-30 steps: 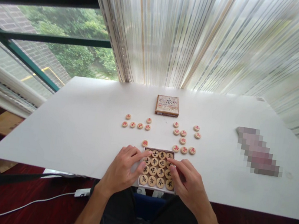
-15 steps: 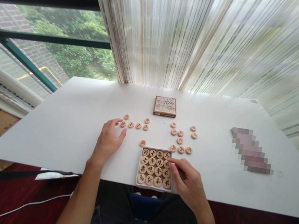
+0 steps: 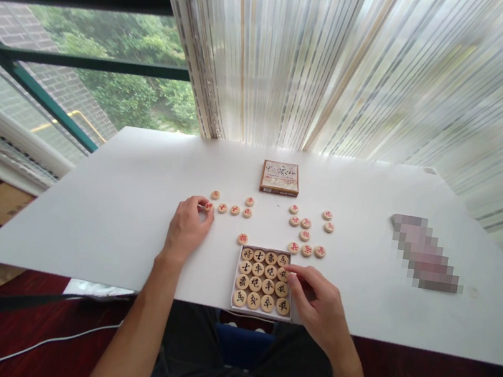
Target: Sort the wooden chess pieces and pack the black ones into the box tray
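Note:
My left hand (image 3: 189,226) has its thumb and index finger closed around a red-marked Chinese chess piece (image 3: 209,206) on the table, at the left end of a row. To its right in that row lie more red pieces (image 3: 222,208), and another red piece (image 3: 215,195) sits just behind. An open box (image 3: 233,304) in front of me holds black-marked pieces (image 3: 257,269) in a grid, faces up. At the box's right wall rests my right hand (image 3: 317,299), thumb and index fingertips close together on the rim; its other fingers are curled.
Behind the pieces lies a printed box lid (image 3: 280,178). More red pieces (image 3: 304,235) are scattered to the right, and one (image 3: 242,239) sits just behind the open box. A blurred-out flat object (image 3: 425,255) lies far right on the white table (image 3: 88,208). Curtains (image 3: 289,62) hang behind.
My left hand has moved slightly right and away from me, and its thumb and index finger have closed on the red piece. My right hand stays at the box's right edge.

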`<state>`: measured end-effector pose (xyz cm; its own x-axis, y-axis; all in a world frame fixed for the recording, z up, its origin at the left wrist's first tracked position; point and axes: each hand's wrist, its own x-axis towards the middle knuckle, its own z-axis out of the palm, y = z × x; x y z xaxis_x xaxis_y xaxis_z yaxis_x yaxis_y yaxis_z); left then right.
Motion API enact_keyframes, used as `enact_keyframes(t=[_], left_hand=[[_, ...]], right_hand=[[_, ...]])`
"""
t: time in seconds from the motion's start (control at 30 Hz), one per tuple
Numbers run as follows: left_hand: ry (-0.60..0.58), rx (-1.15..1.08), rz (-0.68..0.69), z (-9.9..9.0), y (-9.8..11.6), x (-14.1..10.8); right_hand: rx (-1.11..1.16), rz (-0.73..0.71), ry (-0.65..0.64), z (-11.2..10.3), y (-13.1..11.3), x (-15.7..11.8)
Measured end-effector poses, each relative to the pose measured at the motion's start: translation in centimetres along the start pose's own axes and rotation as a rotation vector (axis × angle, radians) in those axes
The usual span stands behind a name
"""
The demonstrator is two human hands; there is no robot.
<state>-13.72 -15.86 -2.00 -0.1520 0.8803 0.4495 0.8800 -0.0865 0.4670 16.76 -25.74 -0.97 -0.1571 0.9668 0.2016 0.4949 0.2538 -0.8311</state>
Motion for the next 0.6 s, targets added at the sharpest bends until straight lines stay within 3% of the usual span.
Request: enact_keyframes(t=[0.13, 0.3, 0.43, 0.6], left_hand=[[0.036, -0.265, -0.031, -1.6, 2.7, -1.4], [-0.153, -0.616, 0.072, -2.7, 7.1, -4.9], [-0.269, -0.699, 0.151, -2.4, 9.2, -6.9], [-0.337, -0.710, 0.224, -2.3, 10.1, -7.7]], right_hand=[[-0.008, -0.001, -0.005, 0.0, 0.1, -0.1], [0.037, 0.030, 0.013, -0.2, 0.4, -0.2], [0.112, 0.047, 0.050, -0.7, 0.4, -0.3], [0.184, 0.037, 0.021, -0.7, -0.6, -0.1]])
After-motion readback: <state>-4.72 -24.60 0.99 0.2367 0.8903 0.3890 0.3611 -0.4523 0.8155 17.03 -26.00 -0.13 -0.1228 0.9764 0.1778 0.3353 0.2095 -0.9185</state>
